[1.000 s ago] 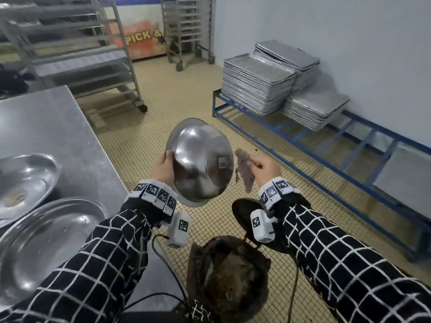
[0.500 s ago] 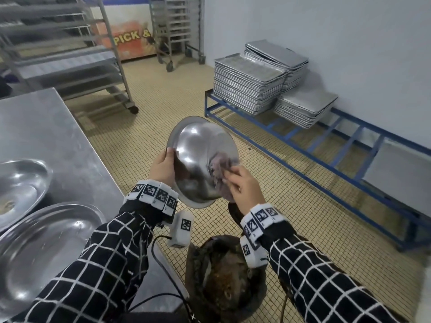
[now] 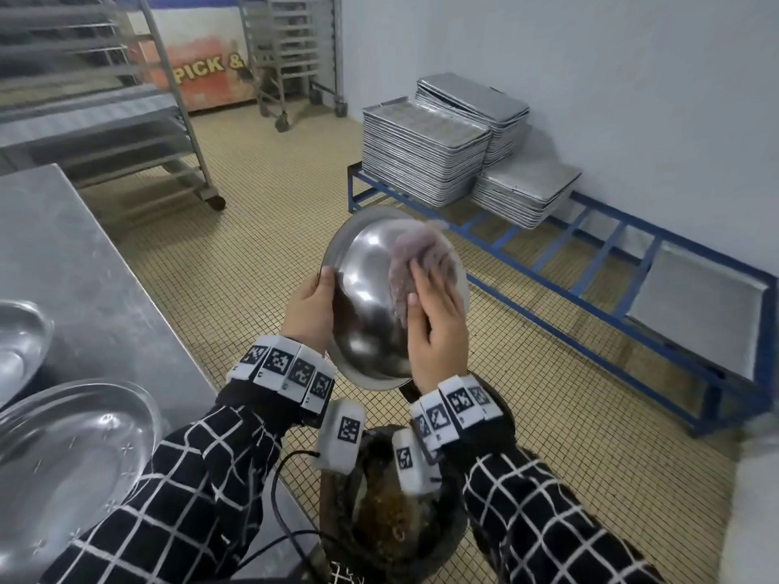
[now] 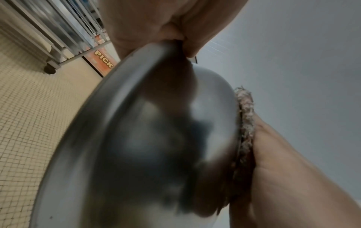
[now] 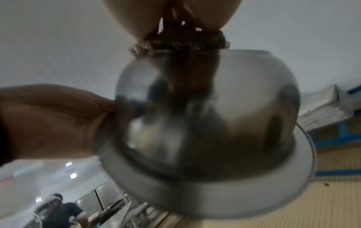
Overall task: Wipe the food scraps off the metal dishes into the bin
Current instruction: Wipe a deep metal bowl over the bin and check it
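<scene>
My left hand (image 3: 310, 309) grips the left rim of a round metal bowl (image 3: 366, 297), tilted so its shiny underside faces me. My right hand (image 3: 438, 314) lies flat on that underside and presses a grey-pink cloth (image 3: 417, 255) against its upper right part. In the left wrist view the cloth (image 4: 246, 117) is sandwiched between the bowl (image 4: 146, 146) and the right palm (image 4: 283, 169). The right wrist view shows the cloth (image 5: 175, 41) on top of the bowl (image 5: 215, 115). A dark bin (image 3: 392, 520) with brown scraps stands on the floor below my hands. The bowl's inside is hidden.
A steel table (image 3: 84, 267) on the left carries two oval metal dishes (image 3: 71, 457) (image 3: 17, 343). Stacked baking trays (image 3: 425, 158) sit on a low blue rack (image 3: 590, 263) along the right wall. A wheeled tray trolley (image 3: 126, 120) stands behind the table. Another person (image 5: 58, 211) is behind me.
My right hand has brought the cloth from beside the bowl onto its underside and slid it upward, the fingers flattening. My left hand keeps its hold on the rim.
</scene>
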